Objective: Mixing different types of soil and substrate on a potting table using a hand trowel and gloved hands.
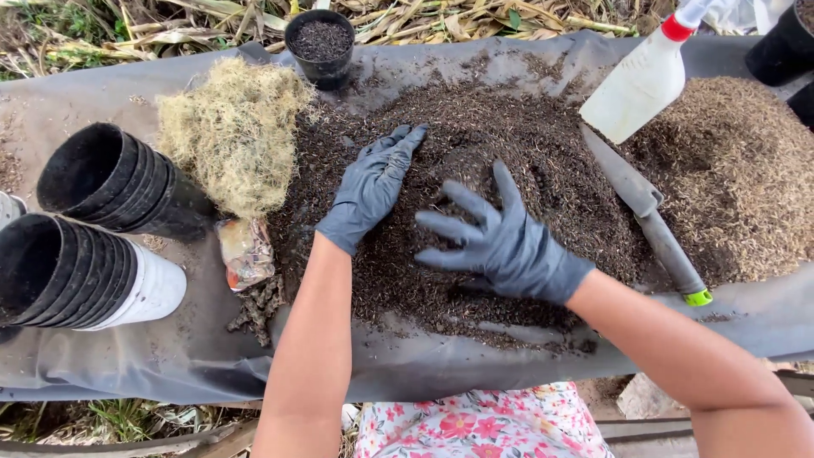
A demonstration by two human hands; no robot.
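Two stacks of black plastic nursery pots lie on their sides at the left of the counter [102, 356], which is covered by a grey sheet: the upper stack [114, 182] is all black, and the lower stack [80, 271] ends in a white pot; the number of pots in each stack cannot be told. One single small black pot filled with dark soil [320, 44] stands upright at the far edge. One clump of pale, straw-coloured dry moss [233, 127] sits just beside the stacks, and one crumpled plastic packet [246, 252] lies below it. One white spray bottle with a red collar [642, 80] lies tilted at the upper right, and one grey metal trowel with a green-tipped handle [649, 212] rests between two heaps. The large heap of dark brown, crumbly potting mix [509, 144] fills the middle of the counter, loose and grainy, spreading thin toward the near edge; to its right is one heap of lighter tan husks [738, 170]. Both hands wear black gloves. The left hand [373, 187] lies flat on the dark mix with fingers held close and extended, palm down. The right hand [500, 242] is spread wide, fingers splayed apart, pressing down on the same heap. Neither hand grips anything, and the two hands are near each other but not touching
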